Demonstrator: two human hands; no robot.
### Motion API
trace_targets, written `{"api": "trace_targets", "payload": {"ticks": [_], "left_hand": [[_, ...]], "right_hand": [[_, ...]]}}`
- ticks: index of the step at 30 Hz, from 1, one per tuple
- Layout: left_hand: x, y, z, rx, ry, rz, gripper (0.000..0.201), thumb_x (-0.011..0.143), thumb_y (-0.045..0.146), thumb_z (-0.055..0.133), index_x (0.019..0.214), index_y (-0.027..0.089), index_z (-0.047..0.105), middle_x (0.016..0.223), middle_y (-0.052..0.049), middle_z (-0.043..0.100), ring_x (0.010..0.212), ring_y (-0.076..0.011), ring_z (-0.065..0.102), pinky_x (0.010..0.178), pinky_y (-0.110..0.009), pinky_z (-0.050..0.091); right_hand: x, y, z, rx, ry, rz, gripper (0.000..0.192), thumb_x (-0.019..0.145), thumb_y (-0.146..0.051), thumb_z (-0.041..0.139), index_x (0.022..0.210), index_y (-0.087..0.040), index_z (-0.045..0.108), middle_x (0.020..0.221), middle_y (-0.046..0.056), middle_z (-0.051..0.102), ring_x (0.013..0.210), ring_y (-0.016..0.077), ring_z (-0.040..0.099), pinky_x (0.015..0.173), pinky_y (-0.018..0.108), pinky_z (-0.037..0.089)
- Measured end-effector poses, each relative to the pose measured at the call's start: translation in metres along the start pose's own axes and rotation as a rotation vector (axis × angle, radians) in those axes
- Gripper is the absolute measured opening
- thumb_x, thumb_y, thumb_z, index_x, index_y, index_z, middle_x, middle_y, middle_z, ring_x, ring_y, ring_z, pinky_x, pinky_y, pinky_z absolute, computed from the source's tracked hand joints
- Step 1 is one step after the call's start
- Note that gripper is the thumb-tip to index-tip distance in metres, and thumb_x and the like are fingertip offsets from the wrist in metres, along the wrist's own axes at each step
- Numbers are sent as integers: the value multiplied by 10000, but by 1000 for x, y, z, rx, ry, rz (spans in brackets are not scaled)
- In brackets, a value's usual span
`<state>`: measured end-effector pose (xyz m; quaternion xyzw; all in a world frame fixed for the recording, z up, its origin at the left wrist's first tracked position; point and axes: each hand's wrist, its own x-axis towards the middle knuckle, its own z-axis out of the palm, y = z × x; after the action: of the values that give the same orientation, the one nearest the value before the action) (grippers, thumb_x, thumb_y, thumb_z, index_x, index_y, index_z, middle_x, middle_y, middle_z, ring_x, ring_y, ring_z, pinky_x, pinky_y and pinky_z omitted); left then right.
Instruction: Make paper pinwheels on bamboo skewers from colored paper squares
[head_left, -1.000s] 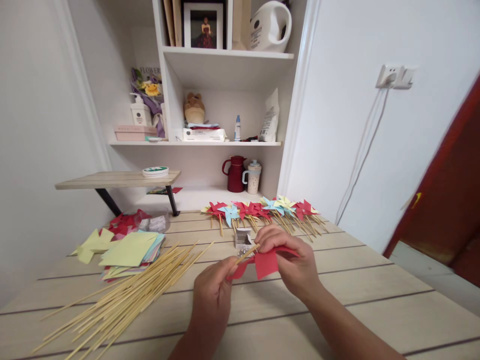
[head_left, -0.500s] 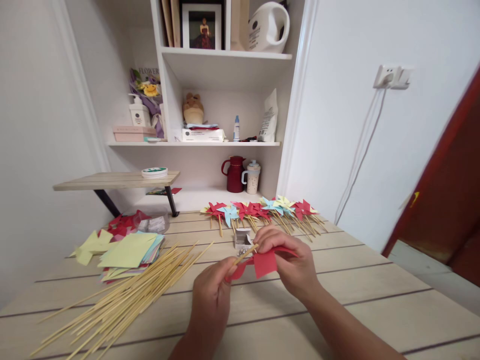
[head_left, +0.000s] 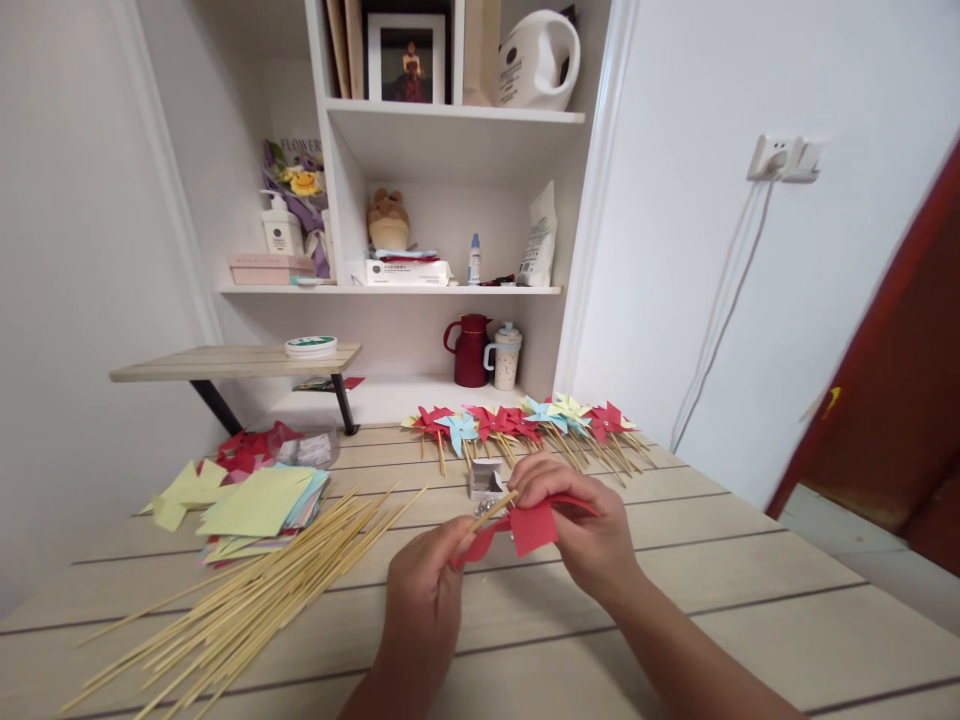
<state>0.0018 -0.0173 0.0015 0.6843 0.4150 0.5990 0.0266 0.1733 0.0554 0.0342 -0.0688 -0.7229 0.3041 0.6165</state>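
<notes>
My left hand (head_left: 424, 590) pinches a thin bamboo stick (head_left: 493, 509) that points up and right. My right hand (head_left: 589, 525) holds a folded red paper pinwheel (head_left: 529, 527) against the tip of that stick. Both hands hover just above the wooden table (head_left: 750, 600), near its middle. A small open box of pins (head_left: 486, 481) sits right behind the hands.
A fan of loose bamboo sticks (head_left: 247, 600) lies at the left front. Stacked coloured paper squares (head_left: 259, 505) and red cut pieces (head_left: 247, 447) lie behind it. A row of finished pinwheels (head_left: 525, 425) lines the far edge. Shelves (head_left: 450, 290) stand against the wall.
Hands, stick and red paper stay almost where they were; only the view shifts slightly.
</notes>
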Motion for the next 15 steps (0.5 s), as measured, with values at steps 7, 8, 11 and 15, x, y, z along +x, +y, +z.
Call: {"api": "trace_targets", "payload": {"ticks": [7,8,11,15], "left_hand": [[-2,-3,2,-30,25,27,235,948,232,502,1016,192,723,855,-43,776,721,-165,720,639,-231,558],[-2,-3,2,-22,22,26,234,947,229,503,1020,190,723,864,-46,778,731,-169,724,641,-234,561],[-1,-1,1,27,13,40,235,949,214,496,1016,184,719,870,-53,781,742,-172,731,644,-238,568],[3,1,-3,170,72,179,252,961,211,469,997,192,717,820,-47,782,688,-167,731,612,-240,568]], "right_hand": [[0,0,0,0,-7,-2,163,858,-110,654,862,-260,717,794,37,677,864,212,615,759,364,521],[0,0,0,-4,-5,0,154,860,-117,654,859,-257,716,793,39,677,861,213,616,756,366,523],[0,0,0,-18,0,7,125,858,-137,665,849,-251,715,791,43,677,861,218,621,750,368,528],[0,0,0,-20,1,8,98,860,-164,668,842,-248,715,791,48,676,849,222,624,745,376,530]]}}
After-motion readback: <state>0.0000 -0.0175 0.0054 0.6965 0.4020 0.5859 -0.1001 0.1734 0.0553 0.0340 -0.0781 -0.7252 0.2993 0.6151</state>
